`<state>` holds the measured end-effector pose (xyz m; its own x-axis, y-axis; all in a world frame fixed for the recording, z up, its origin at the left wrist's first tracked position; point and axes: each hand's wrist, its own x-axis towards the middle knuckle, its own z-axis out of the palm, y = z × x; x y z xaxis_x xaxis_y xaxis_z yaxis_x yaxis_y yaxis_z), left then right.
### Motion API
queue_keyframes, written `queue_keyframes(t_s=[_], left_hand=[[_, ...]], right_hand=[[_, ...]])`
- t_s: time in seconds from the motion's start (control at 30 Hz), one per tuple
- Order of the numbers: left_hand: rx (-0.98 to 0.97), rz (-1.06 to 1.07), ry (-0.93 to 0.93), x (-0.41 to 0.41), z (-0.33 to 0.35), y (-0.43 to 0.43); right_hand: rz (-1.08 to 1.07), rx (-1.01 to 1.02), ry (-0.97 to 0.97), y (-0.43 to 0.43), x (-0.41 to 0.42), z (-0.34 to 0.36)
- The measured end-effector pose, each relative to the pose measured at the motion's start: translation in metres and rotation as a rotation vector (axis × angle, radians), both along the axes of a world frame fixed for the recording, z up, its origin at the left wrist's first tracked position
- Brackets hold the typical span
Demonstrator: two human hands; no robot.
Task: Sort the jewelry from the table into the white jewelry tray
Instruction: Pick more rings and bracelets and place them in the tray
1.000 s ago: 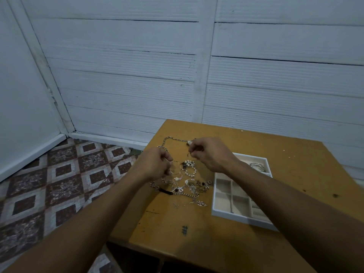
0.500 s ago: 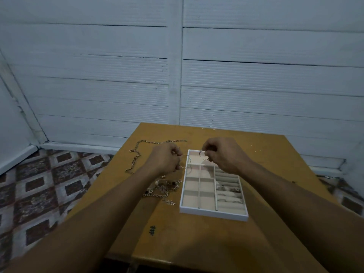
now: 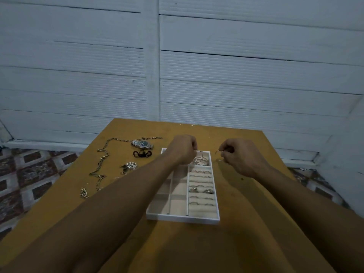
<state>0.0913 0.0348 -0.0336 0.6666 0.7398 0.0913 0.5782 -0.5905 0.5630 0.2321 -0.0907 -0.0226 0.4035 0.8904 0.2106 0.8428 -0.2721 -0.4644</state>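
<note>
The white jewelry tray (image 3: pixel 183 219) lies mid-table, with several rings (image 3: pixel 201 191) in its right column and bangles (image 3: pixel 201 161) in the far right compartment. My left hand (image 3: pixel 182 148) hovers over the tray's far end, pinching a thin wire-like piece (image 3: pixel 198 150). My right hand (image 3: pixel 239 157) is just right of the tray, pinching a thin hoop (image 3: pixel 217 155). Loose on the table at left lie a long chain (image 3: pixel 101 164), a watch (image 3: pixel 142 144), a black piece (image 3: pixel 142 154), a pearl cluster (image 3: pixel 131 165) and a small chain bit (image 3: pixel 83 193).
The wooden table (image 3: pixel 236 194) stands against a white plank wall. Patterned floor tiles (image 3: pixel 29 174) show past the table's left and right edges. My forearms cross the near half of the table, the left one covering part of the tray.
Both hands moved from the jewelry pile rightward to the tray's far end, then apart, the right one past the tray's right edge. The view swung right, showing the watch and black piece.
</note>
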Motion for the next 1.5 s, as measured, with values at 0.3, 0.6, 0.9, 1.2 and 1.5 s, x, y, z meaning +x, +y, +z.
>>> queue_keyframes(t_s=[0.3,0.6,0.9,1.2,1.5], left_hand=[[0.035,-0.021,0.046,0.022,-0.012,0.002],[0.110,-0.007,0.082,0.023,-0.023,0.002],[0.133,-0.029,0.036,0.009,-0.023,0.007],[0.156,-0.021,0.013,-0.030,-0.011,0.021],[0.160,0.026,-0.010,-0.070,-0.015,0.027]], right_hand=[[-0.010,-0.017,0.022,0.000,0.012,-0.010],[0.001,-0.009,0.026,0.010,0.007,-0.010],[0.026,-0.001,0.005,0.027,-0.004,-0.013],[0.010,-0.080,-0.012,0.051,-0.019,-0.027],[0.003,-0.128,-0.077,0.053,-0.025,-0.034]])
